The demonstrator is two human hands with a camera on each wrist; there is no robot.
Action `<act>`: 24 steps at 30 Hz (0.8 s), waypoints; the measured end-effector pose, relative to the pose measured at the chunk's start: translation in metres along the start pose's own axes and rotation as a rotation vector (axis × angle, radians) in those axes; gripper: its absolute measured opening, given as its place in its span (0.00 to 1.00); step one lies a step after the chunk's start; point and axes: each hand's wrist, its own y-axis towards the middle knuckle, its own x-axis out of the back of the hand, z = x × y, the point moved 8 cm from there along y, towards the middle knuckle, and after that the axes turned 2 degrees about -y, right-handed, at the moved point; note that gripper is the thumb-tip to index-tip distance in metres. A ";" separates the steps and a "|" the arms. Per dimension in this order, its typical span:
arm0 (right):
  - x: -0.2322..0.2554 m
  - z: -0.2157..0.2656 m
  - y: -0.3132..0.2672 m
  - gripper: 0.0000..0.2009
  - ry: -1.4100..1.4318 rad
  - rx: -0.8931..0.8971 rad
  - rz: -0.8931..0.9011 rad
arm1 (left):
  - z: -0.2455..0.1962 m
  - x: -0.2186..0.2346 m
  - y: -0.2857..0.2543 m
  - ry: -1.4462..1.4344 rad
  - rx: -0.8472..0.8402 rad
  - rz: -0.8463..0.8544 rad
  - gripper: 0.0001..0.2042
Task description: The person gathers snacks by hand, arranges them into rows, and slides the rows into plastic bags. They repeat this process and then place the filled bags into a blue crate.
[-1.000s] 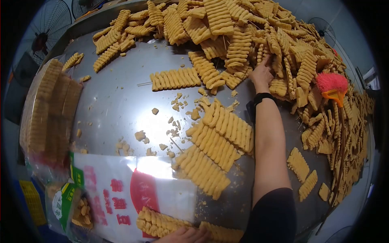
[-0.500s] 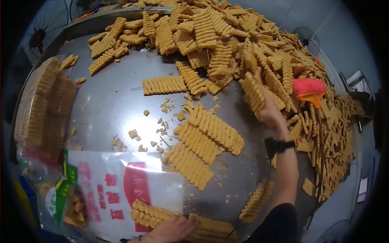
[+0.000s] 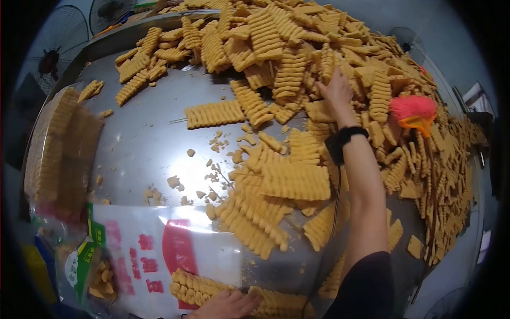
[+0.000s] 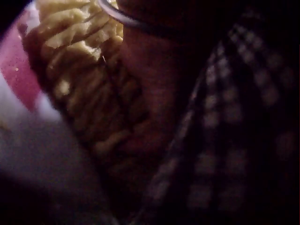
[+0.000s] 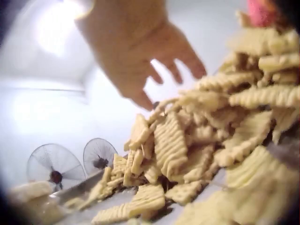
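My right hand (image 3: 336,94) reaches into the large pile of ridged tan snack slabs (image 3: 289,72). In the right wrist view its fingers spread downward at the top of the pile, with nothing seen held. At the near edge, my left hand (image 3: 227,305) rests on a row of ridged slabs (image 3: 197,287) that lies partly over a printed plastic bag (image 3: 218,255). The left wrist view is dark; the hand lies along the ridged slabs (image 4: 79,51), its fingertips hidden. Between the hands, a loose group of slabs (image 3: 295,181) overlaps on the metal table, several with thin sticks.
A filled clear bag (image 3: 56,154) stands at the left, with a green-labelled bag (image 3: 79,266) below it. Crumbs (image 3: 173,182) are scattered mid-table. A pink fluffy duster (image 3: 413,110) leans on the pile at right. Fans (image 5: 55,164) stand behind the table.
My right hand came from the pile holding slabs, added them to the middle group, and is back at the pile with nothing seen in it. The left hand has stayed almost in place.
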 end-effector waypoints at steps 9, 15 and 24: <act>-0.010 -0.060 0.038 0.29 0.079 0.037 -0.233 | -0.010 0.028 0.007 0.114 -0.124 0.148 0.25; 0.061 -0.134 -0.076 0.26 0.568 0.112 -0.264 | -0.008 0.017 0.000 0.105 -0.145 0.079 0.31; 0.101 -0.090 -0.359 0.21 0.629 0.287 0.161 | -0.013 0.028 0.005 0.048 -0.090 0.117 0.36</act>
